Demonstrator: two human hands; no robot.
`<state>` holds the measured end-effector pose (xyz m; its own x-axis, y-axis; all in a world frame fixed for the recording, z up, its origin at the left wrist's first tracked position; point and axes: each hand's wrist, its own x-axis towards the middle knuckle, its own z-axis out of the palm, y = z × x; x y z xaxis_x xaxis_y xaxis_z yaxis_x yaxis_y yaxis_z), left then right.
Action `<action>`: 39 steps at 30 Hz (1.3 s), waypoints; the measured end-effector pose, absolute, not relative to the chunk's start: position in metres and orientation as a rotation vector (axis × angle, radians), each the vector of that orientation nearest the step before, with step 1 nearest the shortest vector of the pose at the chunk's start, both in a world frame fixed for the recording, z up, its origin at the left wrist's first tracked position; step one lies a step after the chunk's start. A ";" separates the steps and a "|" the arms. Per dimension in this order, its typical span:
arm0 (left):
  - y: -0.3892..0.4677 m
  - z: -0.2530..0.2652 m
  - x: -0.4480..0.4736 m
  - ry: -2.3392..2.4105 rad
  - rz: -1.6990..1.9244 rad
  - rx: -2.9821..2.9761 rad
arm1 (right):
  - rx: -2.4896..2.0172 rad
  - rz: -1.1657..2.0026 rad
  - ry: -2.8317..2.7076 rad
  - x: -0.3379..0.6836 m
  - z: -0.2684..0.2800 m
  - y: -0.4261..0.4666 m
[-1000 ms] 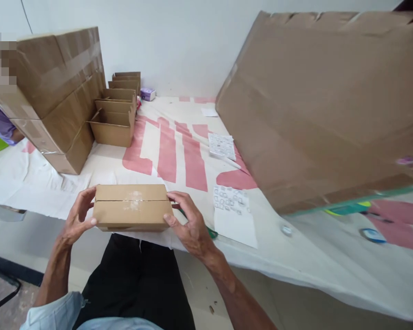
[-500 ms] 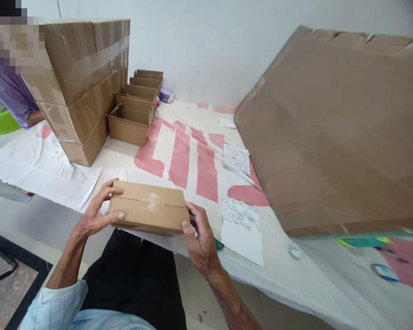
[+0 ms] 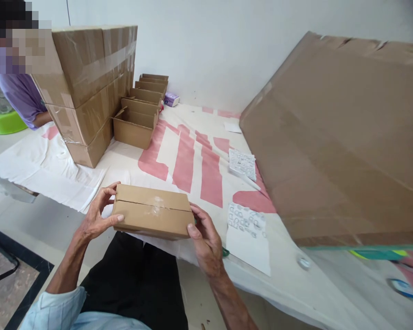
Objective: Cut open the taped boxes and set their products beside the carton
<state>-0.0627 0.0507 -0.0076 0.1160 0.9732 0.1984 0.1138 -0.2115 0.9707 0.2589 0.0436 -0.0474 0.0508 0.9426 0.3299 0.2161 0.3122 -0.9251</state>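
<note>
A small brown cardboard box (image 3: 147, 217) is between my hands at the table's near edge, its top flaps folded closed. Clear tape (image 3: 155, 206) sticks across the middle of the seam. My left hand (image 3: 99, 213) grips the box's left end, thumb on the near top corner and fingers at the far corner. Around the right end curls my right hand (image 3: 204, 236), thumb on the near corner and fingers along the side. A green object (image 3: 225, 252), mostly hidden, lies beside my right hand.
Taped cartons (image 3: 92, 78) stand stacked at the left, with a row of opened boxes (image 3: 134, 133) beside them. Papers (image 3: 248, 247) lie right of me. A large cardboard panel (image 3: 344, 142) rises at the right. A person in a purple sleeve (image 3: 24, 96) is at far left.
The view has shifted slightly, so the surroundings sit a little further right and lower. Both hands keep hold of the box, with little change in grip.
</note>
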 end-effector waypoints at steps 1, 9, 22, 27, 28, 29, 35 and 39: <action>0.051 -0.008 -0.064 1.119 1.216 1.507 | -1.135 0.811 -1.408 0.258 -0.049 0.044; 0.048 -0.010 -0.063 1.137 1.239 1.524 | -1.171 0.863 -1.284 0.250 -0.048 0.044; 0.046 -0.011 -0.061 1.106 1.277 1.519 | -1.104 1.003 -1.138 0.242 -0.040 0.050; 0.045 -0.010 -0.065 1.132 1.240 1.528 | -1.111 0.994 -1.142 0.240 -0.040 0.049; 0.045 -0.010 -0.066 1.137 1.238 1.534 | -1.117 0.988 -1.148 0.240 -0.041 0.049; 0.045 -0.010 -0.066 1.138 1.241 1.540 | -1.122 0.983 -1.153 0.240 -0.041 0.049; 0.046 -0.010 -0.065 1.099 1.274 1.542 | -1.185 0.967 -1.168 0.245 -0.037 0.053; 0.045 -0.010 -0.065 1.122 1.253 1.532 | -1.242 0.963 -1.154 0.248 -0.031 0.054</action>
